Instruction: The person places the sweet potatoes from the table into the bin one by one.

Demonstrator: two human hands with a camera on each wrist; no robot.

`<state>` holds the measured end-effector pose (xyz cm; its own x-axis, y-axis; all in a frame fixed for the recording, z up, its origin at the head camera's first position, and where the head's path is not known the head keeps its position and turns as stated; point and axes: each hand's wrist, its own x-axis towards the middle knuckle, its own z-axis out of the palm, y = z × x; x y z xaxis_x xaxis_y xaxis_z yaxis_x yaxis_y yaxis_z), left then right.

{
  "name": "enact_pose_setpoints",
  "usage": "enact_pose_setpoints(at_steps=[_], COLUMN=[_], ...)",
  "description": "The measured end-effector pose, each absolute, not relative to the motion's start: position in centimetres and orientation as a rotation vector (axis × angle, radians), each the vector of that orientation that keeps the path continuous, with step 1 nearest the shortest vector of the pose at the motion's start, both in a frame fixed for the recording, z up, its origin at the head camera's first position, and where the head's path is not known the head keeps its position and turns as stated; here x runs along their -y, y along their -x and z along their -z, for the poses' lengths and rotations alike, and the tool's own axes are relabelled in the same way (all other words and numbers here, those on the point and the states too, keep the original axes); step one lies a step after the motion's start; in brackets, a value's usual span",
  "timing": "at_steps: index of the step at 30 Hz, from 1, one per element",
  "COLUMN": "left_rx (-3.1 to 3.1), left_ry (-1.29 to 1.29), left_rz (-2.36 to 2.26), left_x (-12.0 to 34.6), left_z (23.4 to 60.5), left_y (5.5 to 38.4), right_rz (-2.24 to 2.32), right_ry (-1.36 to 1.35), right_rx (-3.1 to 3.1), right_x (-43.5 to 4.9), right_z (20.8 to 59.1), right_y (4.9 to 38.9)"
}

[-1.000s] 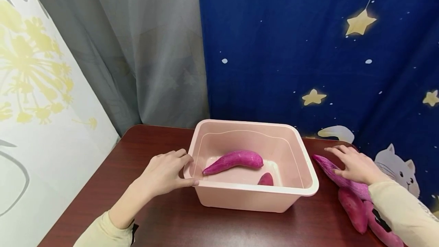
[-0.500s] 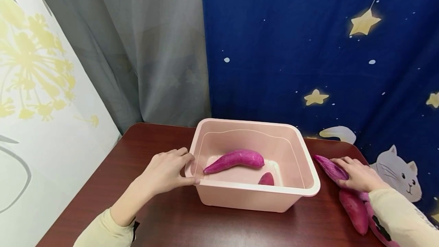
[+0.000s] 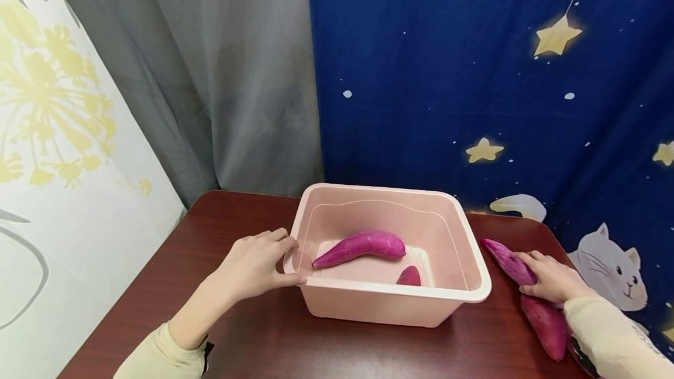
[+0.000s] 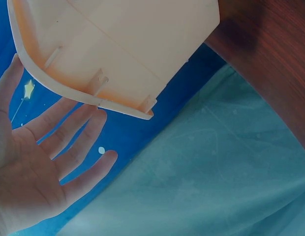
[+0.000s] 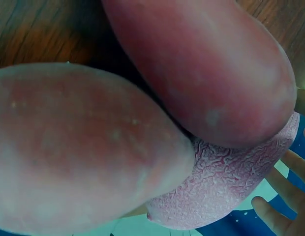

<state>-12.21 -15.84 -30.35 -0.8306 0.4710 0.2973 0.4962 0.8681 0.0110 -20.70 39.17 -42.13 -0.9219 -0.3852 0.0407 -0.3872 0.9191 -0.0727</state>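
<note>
My left hand (image 3: pixel 260 266) rests at the near left corner of a pale pink plastic tub (image 3: pixel 368 307). Its thumb lies at the front rim and its fingers meet the left rim; the left wrist view shows these fingers (image 4: pixel 74 145) fairly straight. Inside the tub lie a long curved purple sweet potato (image 3: pixel 363 247) and a smaller one (image 3: pixel 409 276), partly hidden by the front wall. On the right, my right hand (image 3: pixel 553 278) grips a long wrinkled sweet potato (image 3: pixel 505 259) from above, thumb on the near side and fingers over the far side.
Close below the right hand lies a smooth reddish sweet potato (image 3: pixel 544 323). Another smooth one (image 5: pixel 83 147) sits beside it in the right wrist view. The dark red wooden table (image 3: pixel 253 338) ends at a grey curtain (image 3: pixel 258 75) and a blue star-patterned curtain (image 3: pixel 421 75).
My right hand has come down onto the wrinkled sweet potato, closed around it and slid slightly nearer along it. The left hand stays at the tub's corner.
</note>
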Motion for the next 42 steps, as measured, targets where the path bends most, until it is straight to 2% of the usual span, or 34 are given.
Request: enact_pose_setpoints(at_steps=[28,42], left_rx=[2.754,2.742], left_ry=[0.731,0.735], left_rz=[0.133,0.128], left_x=[15.9,15.9], left_z=[30.5,30.5], left_y=[12.2,12.3], right_rz=[-0.132,-0.074], right_ry=[-0.423,-0.429], right_rx=[3.204,3.192], right_x=[-38.5,-38.1], right_z=[42.4,42.6], right_y=[21.4,21.7])
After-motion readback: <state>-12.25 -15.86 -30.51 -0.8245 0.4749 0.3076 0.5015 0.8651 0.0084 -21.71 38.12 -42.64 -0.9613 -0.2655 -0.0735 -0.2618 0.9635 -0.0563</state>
